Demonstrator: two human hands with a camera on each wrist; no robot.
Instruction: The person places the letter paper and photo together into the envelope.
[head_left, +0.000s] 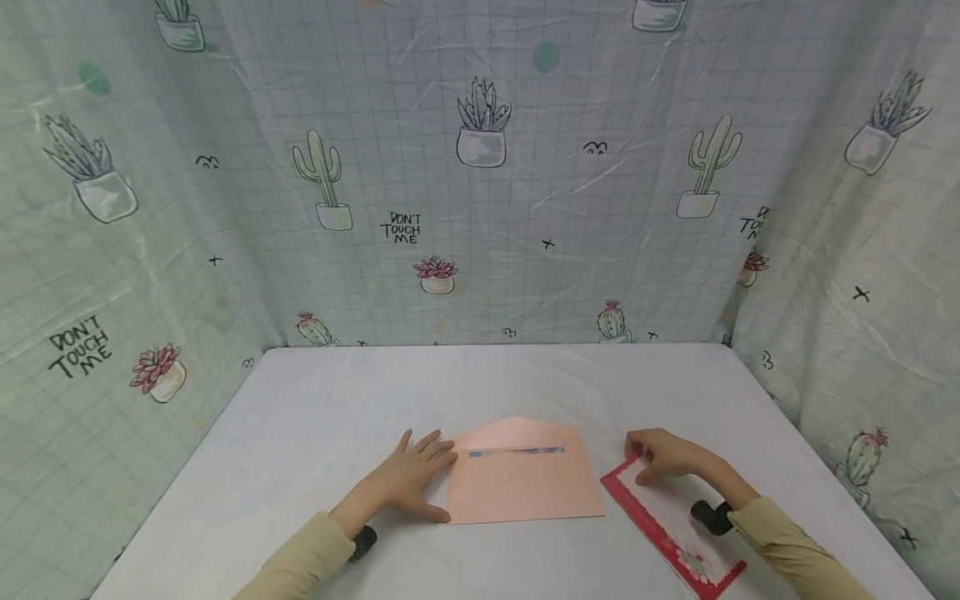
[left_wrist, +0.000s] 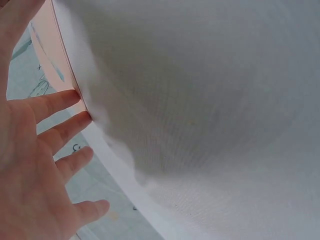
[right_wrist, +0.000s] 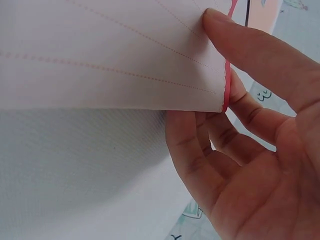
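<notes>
A peach-pink envelope lies at the middle of the table, its pointed flap folded out toward the back and a narrow blue strip under the flap line. My left hand is spread out flat at the envelope's left edge, fingertips touching that edge. To the right is a white card with a red border, printed with flowers near its front end. My right hand pinches the card's far end, thumb on top and fingers beneath. Faint dotted lines run across the card in the right wrist view.
A white cloth covers the table. Behind and at both sides hangs a pale curtain printed with potted cacti and lettering. A black wrist camera sits at the right sleeve, another at the left.
</notes>
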